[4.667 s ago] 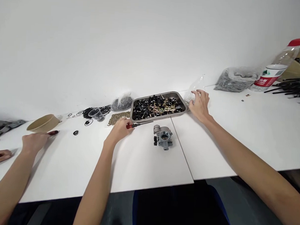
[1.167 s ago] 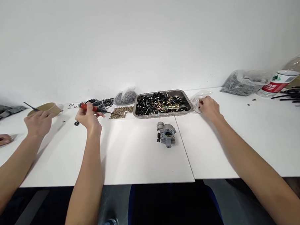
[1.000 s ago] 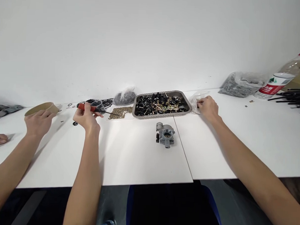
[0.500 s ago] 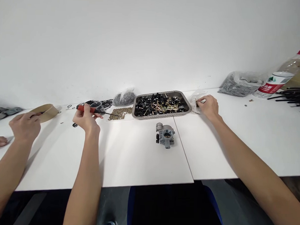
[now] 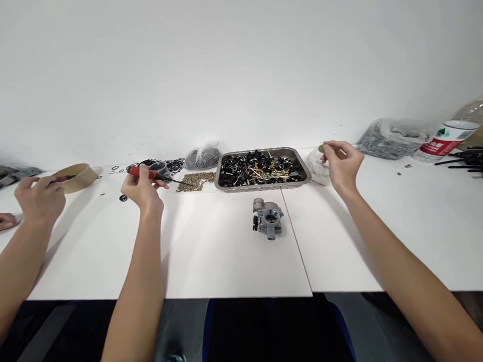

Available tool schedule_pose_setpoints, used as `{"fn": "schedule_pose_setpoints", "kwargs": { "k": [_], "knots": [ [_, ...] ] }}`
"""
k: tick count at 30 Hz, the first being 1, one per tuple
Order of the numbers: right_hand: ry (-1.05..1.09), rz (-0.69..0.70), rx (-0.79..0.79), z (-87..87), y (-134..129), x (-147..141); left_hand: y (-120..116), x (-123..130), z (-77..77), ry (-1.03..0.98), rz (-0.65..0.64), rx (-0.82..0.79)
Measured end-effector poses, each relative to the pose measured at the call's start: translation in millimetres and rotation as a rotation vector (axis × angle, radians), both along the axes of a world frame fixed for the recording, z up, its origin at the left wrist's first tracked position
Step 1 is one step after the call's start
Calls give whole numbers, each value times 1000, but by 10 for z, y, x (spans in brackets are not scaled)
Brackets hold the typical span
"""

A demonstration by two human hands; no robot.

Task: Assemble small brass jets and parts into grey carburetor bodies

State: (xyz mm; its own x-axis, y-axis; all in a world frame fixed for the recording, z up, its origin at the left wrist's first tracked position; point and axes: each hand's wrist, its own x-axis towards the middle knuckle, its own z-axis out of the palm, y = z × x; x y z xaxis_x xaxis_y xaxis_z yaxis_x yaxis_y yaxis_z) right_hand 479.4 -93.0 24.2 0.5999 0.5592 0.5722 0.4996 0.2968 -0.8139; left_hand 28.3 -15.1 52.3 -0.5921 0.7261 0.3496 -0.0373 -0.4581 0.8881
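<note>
My left hand [image 5: 144, 191] is closed around a screwdriver [image 5: 157, 175] with a red handle; its thin dark shaft points right, above a spread of small brass-coloured screws [image 5: 195, 181]. Between thumb and fingers my right hand [image 5: 343, 163] pinches a small round brass-coloured disc [image 5: 321, 148], raised over a clear plastic bag [image 5: 318, 167]. A grey metal carburetor [image 5: 269, 218] stands on the white table between my hands, its round bore facing me. Neither hand touches it.
Behind the carburetor is a metal tray [image 5: 306, 179] of black and brass-coloured parts. Bags of small parts [image 5: 202, 157] line the wall, with a plastic bottle [image 5: 447, 137] at right. At left, a co-worker's hand [image 5: 40, 199] works near a tan tape-like ring [image 5: 83, 178].
My right hand has lifted up from the clear bag, and a brass-coloured disc now shows in its fingers. The left hand keeps the screwdriver nearly where it was.
</note>
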Motion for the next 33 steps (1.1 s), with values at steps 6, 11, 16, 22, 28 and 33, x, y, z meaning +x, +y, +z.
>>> {"fn": "schedule_pose_setpoints", "kwargs": {
  "k": [6,11,16,22,28,33],
  "knots": [
    [172,437,-13,70,-57,-198,1,14,-1,-3,-9,-1],
    [208,804,-265,26,-145,-488,1,26,-10,27,-7,-13],
    [84,880,-322,68,-226,-624,7,37,-15,34,-3,-17],
    [87,939,-375,142,-319,-729,-3,64,-8,35,-5,-13],
    [82,1104,-410,137,-350,-798,0,76,-4,16,-11,5],
    [17,1248,-509,171,-369,-804,4,74,-7,17,-11,9]
  ]
}}
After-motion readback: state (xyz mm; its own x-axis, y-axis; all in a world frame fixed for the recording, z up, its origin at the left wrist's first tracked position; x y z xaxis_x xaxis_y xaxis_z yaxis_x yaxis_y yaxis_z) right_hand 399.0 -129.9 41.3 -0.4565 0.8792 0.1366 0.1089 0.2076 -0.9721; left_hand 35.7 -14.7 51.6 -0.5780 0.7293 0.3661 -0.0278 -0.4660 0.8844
